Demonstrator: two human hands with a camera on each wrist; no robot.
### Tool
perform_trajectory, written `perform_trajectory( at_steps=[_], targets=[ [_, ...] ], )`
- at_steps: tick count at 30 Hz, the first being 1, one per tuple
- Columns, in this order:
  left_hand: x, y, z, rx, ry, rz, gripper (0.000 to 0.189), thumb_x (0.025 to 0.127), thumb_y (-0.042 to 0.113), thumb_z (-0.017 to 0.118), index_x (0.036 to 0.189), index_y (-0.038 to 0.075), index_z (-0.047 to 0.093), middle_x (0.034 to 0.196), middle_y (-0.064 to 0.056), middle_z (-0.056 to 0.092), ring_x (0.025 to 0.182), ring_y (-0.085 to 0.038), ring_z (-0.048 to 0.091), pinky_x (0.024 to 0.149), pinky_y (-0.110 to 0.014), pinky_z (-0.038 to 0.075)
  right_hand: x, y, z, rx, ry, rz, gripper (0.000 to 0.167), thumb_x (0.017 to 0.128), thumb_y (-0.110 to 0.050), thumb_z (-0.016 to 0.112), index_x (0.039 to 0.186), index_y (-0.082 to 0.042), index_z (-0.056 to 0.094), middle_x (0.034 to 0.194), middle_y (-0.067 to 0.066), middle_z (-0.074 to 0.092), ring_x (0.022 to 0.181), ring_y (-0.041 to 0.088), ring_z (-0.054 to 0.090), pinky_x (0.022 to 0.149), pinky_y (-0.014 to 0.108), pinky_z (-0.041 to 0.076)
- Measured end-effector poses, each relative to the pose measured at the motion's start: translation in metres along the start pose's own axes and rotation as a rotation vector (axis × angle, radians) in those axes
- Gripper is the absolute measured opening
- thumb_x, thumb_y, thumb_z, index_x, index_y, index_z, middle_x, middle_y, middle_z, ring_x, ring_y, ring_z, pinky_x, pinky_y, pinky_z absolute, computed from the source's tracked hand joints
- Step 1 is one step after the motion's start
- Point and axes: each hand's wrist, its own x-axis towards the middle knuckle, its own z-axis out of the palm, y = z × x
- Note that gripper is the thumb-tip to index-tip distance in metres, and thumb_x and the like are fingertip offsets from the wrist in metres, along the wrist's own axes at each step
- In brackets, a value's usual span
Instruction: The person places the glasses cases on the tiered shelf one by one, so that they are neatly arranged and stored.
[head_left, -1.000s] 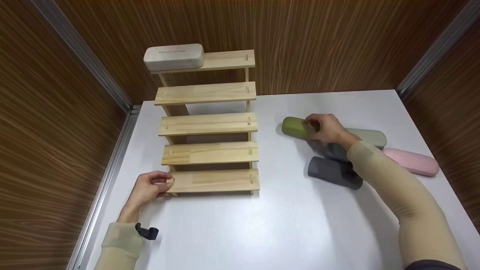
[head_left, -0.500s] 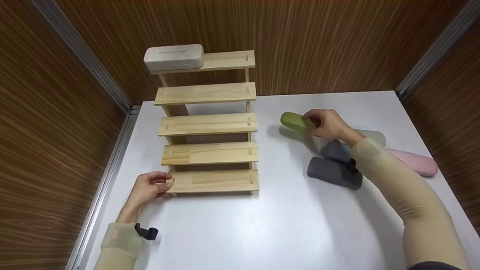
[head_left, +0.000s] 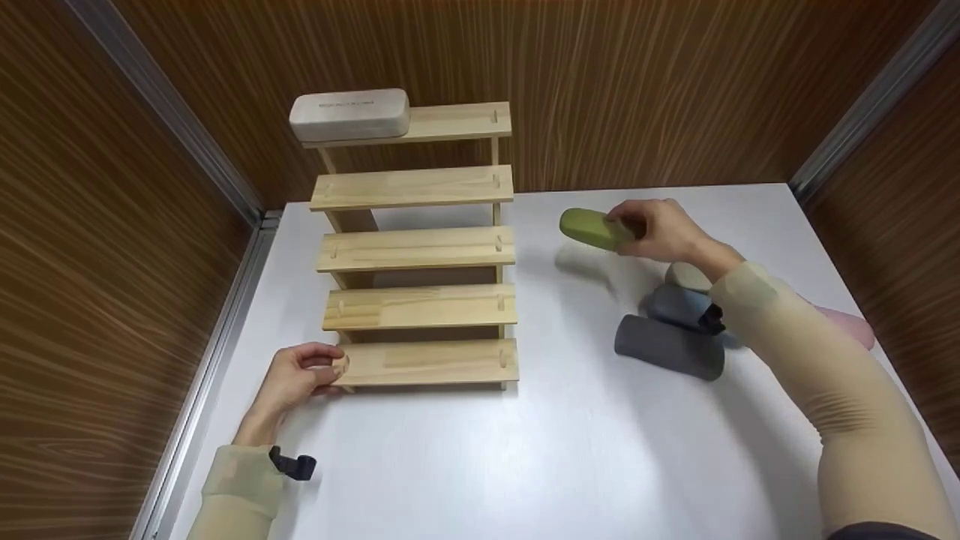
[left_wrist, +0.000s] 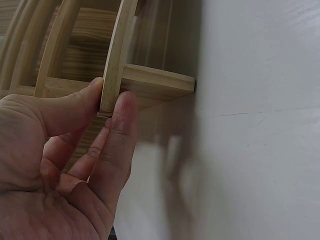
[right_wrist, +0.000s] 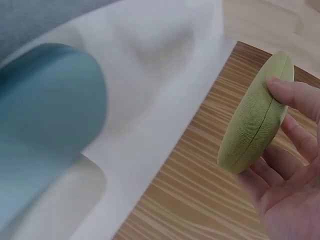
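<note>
In the head view my right hand (head_left: 664, 231) grips one end of a green glasses case (head_left: 589, 227), raised above the white table with its shadow beneath. The right wrist view shows thumb and fingers around this fabric-like case (right_wrist: 255, 117), a seam running along its side. My left hand (head_left: 292, 379) pinches the left end of the lowest board (head_left: 431, 361) of a stepped wooden rack. Thumb and fingers lie on opposite faces of that board (left_wrist: 114, 60) in the left wrist view. A whitish glasses case (head_left: 349, 120) rests at the left of the top tier.
Under and beside my right forearm lie a dark grey case (head_left: 667, 346), a blue case (head_left: 675, 304), a pale case (head_left: 688, 276) and a partly hidden pink case (head_left: 851, 324). Wood-grain panels (head_left: 645, 90) enclose the table (head_left: 480, 457) at back and sides.
My right hand has lifted the green glasses case off the table and moved it slightly toward the back. The left hand stays on the rack's lowest board.
</note>
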Motion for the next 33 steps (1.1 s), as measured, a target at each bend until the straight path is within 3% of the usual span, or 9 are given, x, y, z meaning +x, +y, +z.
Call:
perform_trajectory(
  at_steps=[13,22,33],
  targets=[
    [0.000,-0.001,0.001,-0.009,-0.001,0.001,0.036,0.096,-0.007,0.079,0.131,-0.014,0.071,0.104,0.000,0.084,0.084,-0.006,0.079,0.075,-0.027,0.074,0.006,-0.031,-0.032,-0.020,0.020,-0.060,0.050,0.090,-0.007,0.089,0.138,-0.009,0.077,0.128,0.019,0.081,0.107,0.032,0.074,0.090,0.040,0.061],
    [0.001,-0.001,0.000,-0.022,-0.010,-0.002,0.035,0.097,-0.007,0.079,0.130,-0.014,0.071,0.102,0.001,0.084,0.084,-0.007,0.079,0.076,-0.029,0.074,0.011,-0.050,-0.055,-0.060,0.071,-0.143,0.048,0.088,-0.008,0.091,0.134,-0.010,0.079,0.122,0.016,0.083,0.100,0.025,0.072,0.080,0.013,0.050],
    [0.001,-0.001,0.000,-0.019,-0.005,-0.002,0.037,0.096,-0.008,0.079,0.131,-0.015,0.070,0.102,0.002,0.084,0.085,-0.006,0.078,0.078,-0.029,0.074,0.021,-0.083,-0.081,-0.038,0.055,-0.203,0.049,0.091,-0.006,0.088,0.139,-0.007,0.077,0.129,0.019,0.081,0.106,0.028,0.073,0.082,0.004,0.046]
  ],
)
